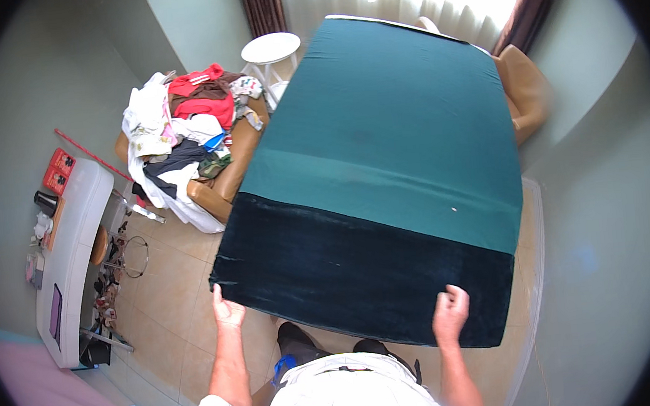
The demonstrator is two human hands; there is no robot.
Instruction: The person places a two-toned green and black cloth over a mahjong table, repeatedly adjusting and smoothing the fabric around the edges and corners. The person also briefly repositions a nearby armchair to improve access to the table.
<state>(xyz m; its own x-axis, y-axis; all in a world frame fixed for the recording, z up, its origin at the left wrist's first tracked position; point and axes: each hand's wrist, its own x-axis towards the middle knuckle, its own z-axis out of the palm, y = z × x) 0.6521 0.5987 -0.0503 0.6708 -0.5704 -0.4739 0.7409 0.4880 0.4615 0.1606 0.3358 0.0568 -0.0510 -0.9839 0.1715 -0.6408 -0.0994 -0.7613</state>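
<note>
A large flat piece covered in green cloth, with a black velvety section at the near end, spans the middle of the view in front of me. My left hand is at the near left corner of the black section, thumb up along its edge; whether its fingers grip the cloth underneath is hidden. Above the black section, towards its right side, is my right hand, its fingers curled and slightly blurred. Whether it touches the cloth is unclear. A small pale speck lies on the green cloth.
Left of the green piece, a brown armchair bears a heap of clothes. Behind it stands a round white stool. A white desk runs along the left wall; another brown chair is at the far right. Curtains hang behind.
</note>
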